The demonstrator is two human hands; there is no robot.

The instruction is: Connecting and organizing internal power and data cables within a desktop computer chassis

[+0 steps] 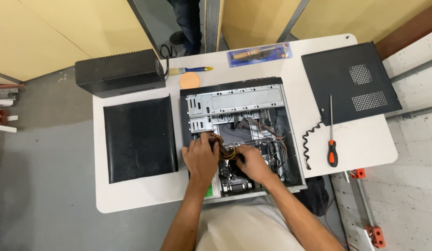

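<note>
**Open desktop computer case on a white table, both hands inside, seen from above**

The computer case (241, 132) lies on its side at the middle of the white table (365, 144), its side panel off. The left hand (201, 157) rests palm down on the near left part of the interior, fingers curled onto a bundle of yellow, red and black wires (226, 151). The right hand (253, 163) lies just beside it, fingers bent inward at the same bundle. Whether either hand actually grips the wires cannot be told, since the fingertips are hidden among them.

Packages and labels: a long blue blister pack (259, 54) holding a rod-shaped tool lies at the far edge of the table, beyond the case. A small green label (209, 189) shows at the near edge of the case, partly covered by the left wrist; its print is too small to make out.

Other items: a black box (119, 72) with vent slots at far left; a black mat (139, 138) just left of the case; a paintbrush (189, 70) and an orange disc (189, 80) beyond the case; a black perforated side panel (351, 83) at right; a screwdriver (332, 139) with an orange-and-black handle and a coiled black cord (310, 139) between the panel and the case.

The board beneath the hands is largely hidden. A person's legs (187, 23) at the top are cut off by the frame.
</note>
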